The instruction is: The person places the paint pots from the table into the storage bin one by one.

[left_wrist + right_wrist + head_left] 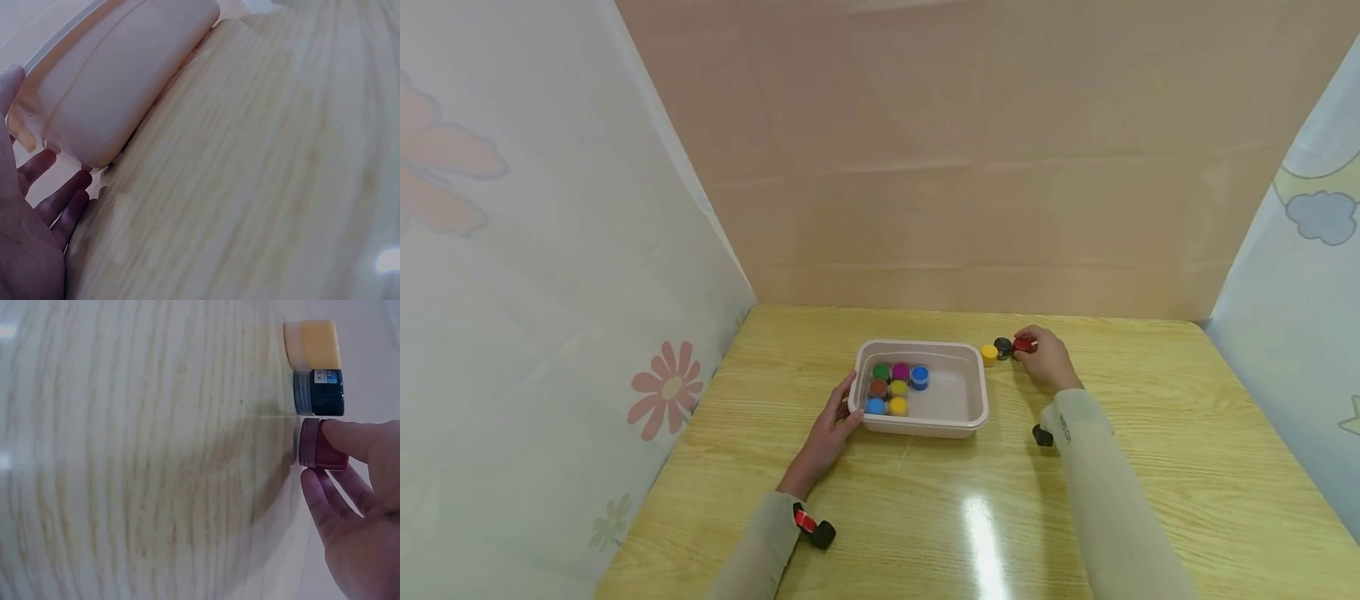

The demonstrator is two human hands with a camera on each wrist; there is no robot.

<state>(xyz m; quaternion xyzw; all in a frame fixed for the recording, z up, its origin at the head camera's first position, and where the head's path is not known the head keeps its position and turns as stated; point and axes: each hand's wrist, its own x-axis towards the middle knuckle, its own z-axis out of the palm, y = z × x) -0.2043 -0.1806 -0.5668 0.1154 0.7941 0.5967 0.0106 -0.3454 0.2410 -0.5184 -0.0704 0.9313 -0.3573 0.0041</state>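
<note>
At the right, my right hand point(1047, 363) pinches a small red paint jar point(324, 445) between thumb and fingers. The jar stands at the end of a short row, beside a black jar point(1003, 347) and a yellow jar point(988, 355). My left hand point(832, 429) rests at the left front corner of a pale pink plastic bin point(951, 422). Its thumb lies at the rim, and its loosely spread fingers point(62, 199) reach along the outer side wall. Inside the bin, several jars with coloured lids, among them a green jar point(882, 372) and a blue jar point(919, 377), are grouped at the left.
The wood-grain table point(1157, 433) runs back to a brown paper-like backdrop point(970, 183). Pale wall coverings with printed flowers and clouds border it on the left and right. A bright light reflection shows on the table near the front.
</note>
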